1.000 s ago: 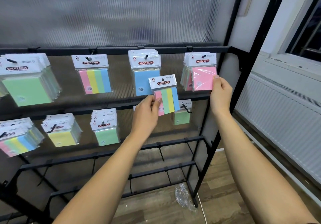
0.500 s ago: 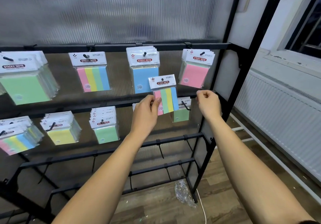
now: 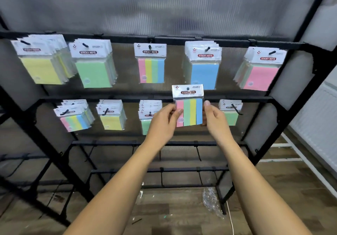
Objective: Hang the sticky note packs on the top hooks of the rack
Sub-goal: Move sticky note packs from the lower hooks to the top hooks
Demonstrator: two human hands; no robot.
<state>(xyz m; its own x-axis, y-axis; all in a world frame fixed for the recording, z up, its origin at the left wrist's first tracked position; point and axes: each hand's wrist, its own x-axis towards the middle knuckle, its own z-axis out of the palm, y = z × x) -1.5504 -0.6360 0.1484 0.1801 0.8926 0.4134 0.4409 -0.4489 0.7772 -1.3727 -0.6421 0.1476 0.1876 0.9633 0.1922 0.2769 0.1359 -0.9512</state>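
Both hands grasp one striped sticky note pack [image 3: 188,107]: the left hand [image 3: 164,123] pinches its left edge, thumb laid over the pink strip, and the right hand [image 3: 214,118] grips its right edge beside the blue strip, thumb tip up near the white header card. The pack is upright, on no hook, in front of the rack's [image 3: 310,56] second bar and below the top row, between the top striped pack [image 3: 150,63] and the blue packs [image 3: 202,65].

Along the top bar five hooks carry packs: yellow packs [image 3: 41,61] at the far left, then green packs [image 3: 93,65], the single striped one, the blue stack, and pink packs [image 3: 260,69] at the right end. The second row holds a striped stack [image 3: 73,115], a yellow stack [image 3: 111,115], a green stack [image 3: 148,116] partly hidden by the left hand, and one green pack [image 3: 230,111] just right of the right hand. The lower bars have bare hooks. A ribbed translucent panel [image 3: 164,6] stands behind the rack. On the wooden floor [image 3: 182,214] near the rack's right foot lies crumpled clear plastic [image 3: 211,202].
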